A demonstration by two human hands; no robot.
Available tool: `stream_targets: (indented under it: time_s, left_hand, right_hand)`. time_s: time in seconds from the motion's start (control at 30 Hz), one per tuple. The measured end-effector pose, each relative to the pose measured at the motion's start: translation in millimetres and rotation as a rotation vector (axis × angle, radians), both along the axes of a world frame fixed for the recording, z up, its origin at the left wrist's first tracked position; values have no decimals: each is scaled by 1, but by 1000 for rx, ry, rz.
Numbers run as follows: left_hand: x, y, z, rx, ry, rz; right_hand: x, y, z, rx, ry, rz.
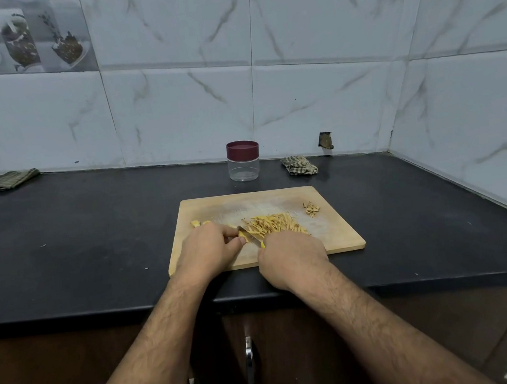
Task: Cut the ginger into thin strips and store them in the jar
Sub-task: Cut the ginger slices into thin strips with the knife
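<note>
A wooden cutting board (339,235) lies on the black counter. A pile of thin yellow ginger strips (276,222) covers its middle. My left hand (206,250) pinches a small piece of ginger (241,233) against the board. My right hand (291,255) grips a knife by its yellow handle, and the blade (249,236) rests on that piece. Uncut ginger bits (197,223) lie at the board's left edge. A clear jar with a maroon lid (243,160) stands closed behind the board.
Ginger peel scraps (311,209) sit at the board's far right. A crumpled checked cloth (299,165) lies right of the jar, and a folded cloth (7,180) lies at the far left by the tiled wall. A cabinet handle (249,359) shows below the counter.
</note>
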State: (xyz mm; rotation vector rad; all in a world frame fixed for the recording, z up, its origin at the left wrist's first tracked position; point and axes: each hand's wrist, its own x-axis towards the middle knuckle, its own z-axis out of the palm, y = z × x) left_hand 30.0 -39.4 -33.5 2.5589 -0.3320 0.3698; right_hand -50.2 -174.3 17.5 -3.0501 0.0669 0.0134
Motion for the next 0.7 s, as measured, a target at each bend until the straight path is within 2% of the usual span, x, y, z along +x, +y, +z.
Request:
stream_targets:
  time_s: [0.7]
  left_hand:
    - [1, 1, -1, -3, 4, 6]
  right_hand:
    - [-4, 1, -2, 4, 35, 1]
